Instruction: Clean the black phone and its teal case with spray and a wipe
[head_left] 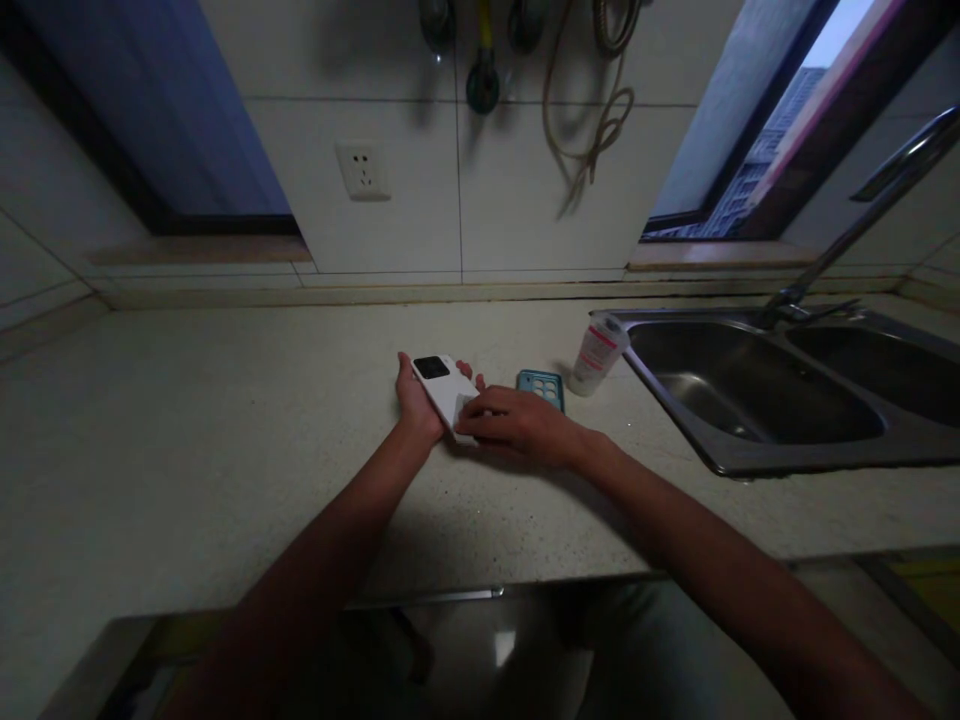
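A white smartphone [448, 392] with a black camera block lies back side up in my left hand [417, 400], whose thumb and fingers wrap its edges. My right hand [517, 425] bends over the phone's lower end. Its closed fingers press a small grey cloth-like piece [464, 402] against the phone's back; what exactly it is, I cannot make out. Just beyond the right hand, a teal phone case [541, 386] rests on the counter, partly covered by that hand. To the right of the case stands a clear plastic cup [598, 353] with red print, tilted in the picture.
The pale countertop [225, 430] runs along a tiled wall with a power socket [363, 170]. At the right is a steel double sink [720, 462] with a tall faucet [825, 255]. Pipes and a looped cord [592, 150] hang on the wall above. The counter's front edge lies below my forearms.
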